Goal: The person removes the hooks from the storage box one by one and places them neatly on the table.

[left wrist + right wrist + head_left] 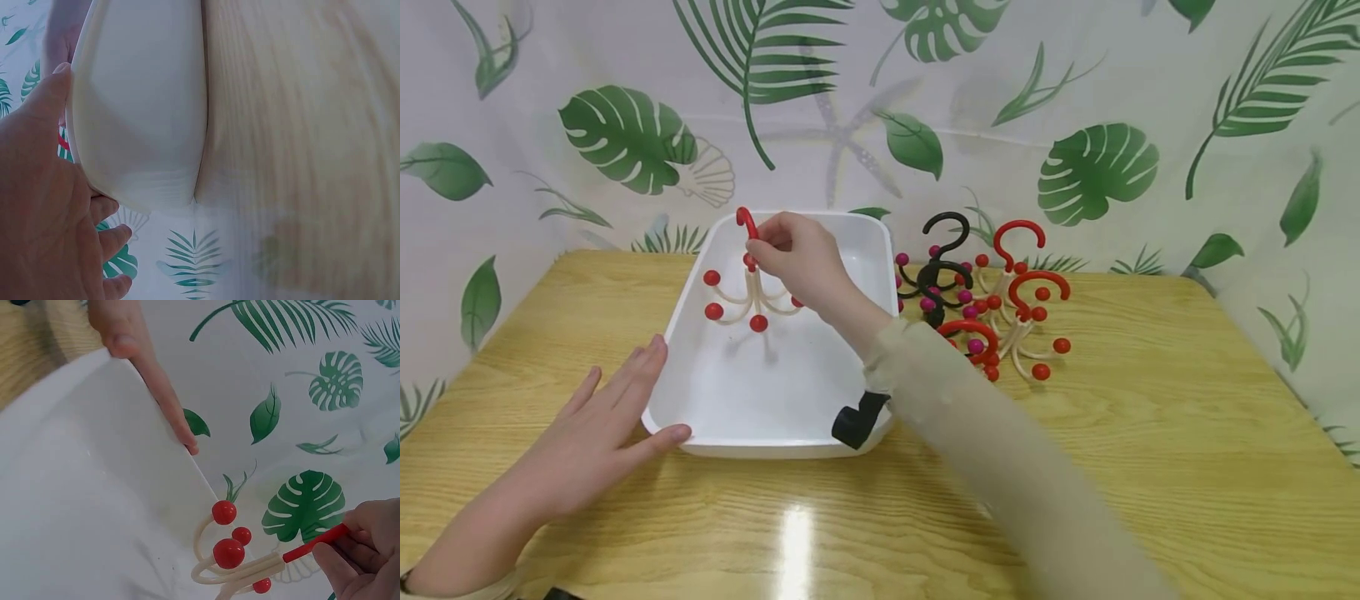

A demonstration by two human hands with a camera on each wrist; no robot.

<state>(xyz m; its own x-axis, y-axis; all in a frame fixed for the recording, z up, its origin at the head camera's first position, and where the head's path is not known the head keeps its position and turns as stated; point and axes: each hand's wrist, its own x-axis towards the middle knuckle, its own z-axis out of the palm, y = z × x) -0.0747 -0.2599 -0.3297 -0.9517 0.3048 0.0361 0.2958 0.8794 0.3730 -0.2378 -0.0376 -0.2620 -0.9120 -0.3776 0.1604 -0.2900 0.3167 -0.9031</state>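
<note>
My right hand pinches the red stem of a multi-arm hook hanger, hook end up. Its cream arms curve outward to red ball tips, and it hangs over the left part of the white tray. Shadows of the arms fall on the tray floor. At the tray's near left corner, my left hand rests against the rim with straight, spread fingers. In the left wrist view its thumb lies along the edge of the tray.
Right of the tray, several more hangers stand close together on the wooden table. Some are red and cream, like one red-hooked hanger; black hangers have magenta balls. Behind them rises a leaf-print backdrop.
</note>
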